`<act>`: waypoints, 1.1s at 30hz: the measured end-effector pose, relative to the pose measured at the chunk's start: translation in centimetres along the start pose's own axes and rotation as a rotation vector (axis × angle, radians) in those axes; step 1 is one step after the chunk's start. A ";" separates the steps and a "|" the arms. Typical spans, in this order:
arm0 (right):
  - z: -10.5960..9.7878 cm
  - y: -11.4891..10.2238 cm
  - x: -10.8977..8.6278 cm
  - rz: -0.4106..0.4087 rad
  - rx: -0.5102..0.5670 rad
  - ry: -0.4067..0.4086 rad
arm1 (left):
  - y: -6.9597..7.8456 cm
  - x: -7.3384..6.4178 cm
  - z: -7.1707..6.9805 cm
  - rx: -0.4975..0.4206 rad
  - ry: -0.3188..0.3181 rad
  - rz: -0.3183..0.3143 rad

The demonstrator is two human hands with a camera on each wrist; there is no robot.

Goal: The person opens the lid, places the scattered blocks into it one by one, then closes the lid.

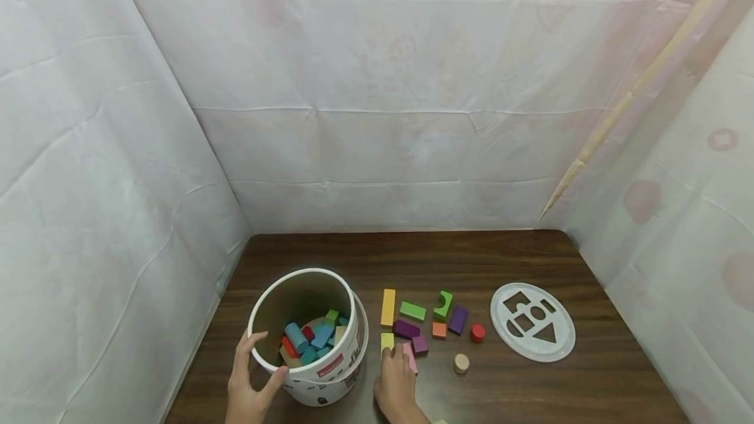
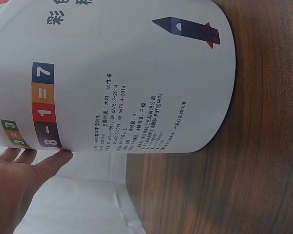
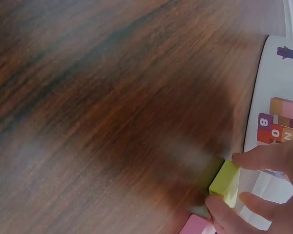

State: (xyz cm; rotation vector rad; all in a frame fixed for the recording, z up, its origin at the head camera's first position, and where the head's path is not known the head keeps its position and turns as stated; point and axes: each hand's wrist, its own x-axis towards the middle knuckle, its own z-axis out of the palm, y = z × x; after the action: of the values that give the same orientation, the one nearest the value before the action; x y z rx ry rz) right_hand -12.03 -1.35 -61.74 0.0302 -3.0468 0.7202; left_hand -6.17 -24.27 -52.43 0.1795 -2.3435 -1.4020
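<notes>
A white bucket point(image 1: 321, 371) stands on the left of the table, with several coloured wooden blocks point(image 1: 318, 335) inside. My left hand point(image 1: 250, 375) grips its near-left rim, the fingers and thumb spread around the edge. In the left wrist view the same hand point(image 2: 19, 180) lies against the printed wall. My right hand point(image 1: 396, 388) is to the right of the bucket and pinches a yellow-green block point(image 3: 225, 179) between thumb and fingers, low over the tabletop. A pink block point(image 1: 410, 357) lies right beside those fingers, partly covered by them in the head view.
Loose blocks lie right of the bucket: an orange-yellow bar point(image 1: 387, 307), a green block point(image 1: 412, 311), a green arch point(image 1: 443, 305), several purple ones, a red cylinder point(image 1: 477, 333) and a plain wooden cylinder point(image 1: 461, 363). Farther right lies a white lid with shaped holes point(image 1: 533, 350). Pale cloth walls surround the table.
</notes>
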 end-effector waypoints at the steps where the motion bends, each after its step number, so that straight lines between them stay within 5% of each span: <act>1: 0.0 0.0 0.0 0.002 0.004 -0.001 | 0.0 0.0 0.0 -0.001 0.000 0.003; 16: -2.4 0.7 0.0 -0.101 0.110 0.150 | -0.1 0.0 0.1 -0.002 0.003 0.010; 24: -5.8 -0.1 0.4 -0.209 0.187 0.321 | -0.2 0.1 0.0 0.004 0.016 0.024; 33: -11.0 -1.9 0.3 -0.250 0.302 0.397 | -0.2 0.0 0.0 -0.010 0.005 0.034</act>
State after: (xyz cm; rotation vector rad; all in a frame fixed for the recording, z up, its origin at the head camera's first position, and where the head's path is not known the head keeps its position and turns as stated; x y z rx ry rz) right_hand -12.19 1.89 -51.05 0.2355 -2.4831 1.0147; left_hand -6.23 -24.39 -52.64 0.1396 -2.3240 -1.3954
